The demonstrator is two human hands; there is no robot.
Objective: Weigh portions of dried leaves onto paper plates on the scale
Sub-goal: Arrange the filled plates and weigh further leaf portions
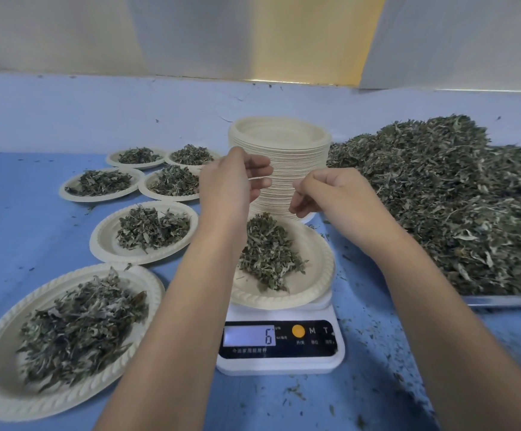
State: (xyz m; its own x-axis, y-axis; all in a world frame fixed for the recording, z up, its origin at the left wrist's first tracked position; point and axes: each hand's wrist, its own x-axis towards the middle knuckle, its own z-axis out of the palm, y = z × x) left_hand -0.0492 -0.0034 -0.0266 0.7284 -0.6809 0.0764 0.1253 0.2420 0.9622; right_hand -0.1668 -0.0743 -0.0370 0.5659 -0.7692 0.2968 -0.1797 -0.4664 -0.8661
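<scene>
Hovering curled, left hand (231, 181), right hand (330, 194)

This looks like a small workroom for portioning dried herbs, more a processing or packing bench than a household counter. A bench (35, 231) covered in blue sheeting runs up against plain pale wall panels (190, 35). On the right, a bulk heap of dried leaves (439, 197) fills a metal tray (507, 301). A tall stack of paper plates (296, 169) stands behind a digital scale (279, 365) (its display reads 6, with Chinese labels by the buttons). Six filled plates (103, 241) are laid out on the left, each with a similar small pile. Leaf crumbs are scattered over the blue surface.
</scene>
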